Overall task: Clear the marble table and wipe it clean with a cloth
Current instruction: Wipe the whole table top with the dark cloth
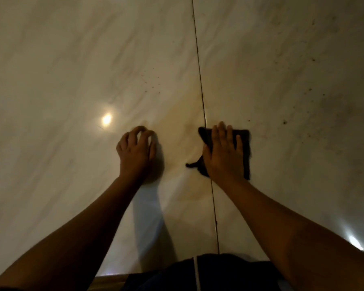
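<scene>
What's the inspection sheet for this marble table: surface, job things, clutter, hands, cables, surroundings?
Surface: marble table, glossy; a dark seam runs front to back; dark specks, mostly right of it.
Job's things: dark cloth flat on the marble, lying across the seam.
Clutter: nothing seen.
Grippers: right hand flat on the cloth, pressing; left hand, fingers curled, resting on bare marble, holding nothing.
Cables: nothing seen.
Surroundings: lamp reflection on the marble; person's dark clothing at the near edge.

We read no text, label, brand, number or sign anywhere: none on the cloth (245, 152) pressed under our right hand (224, 156), and none on the marble table (72, 80) around it.
</scene>
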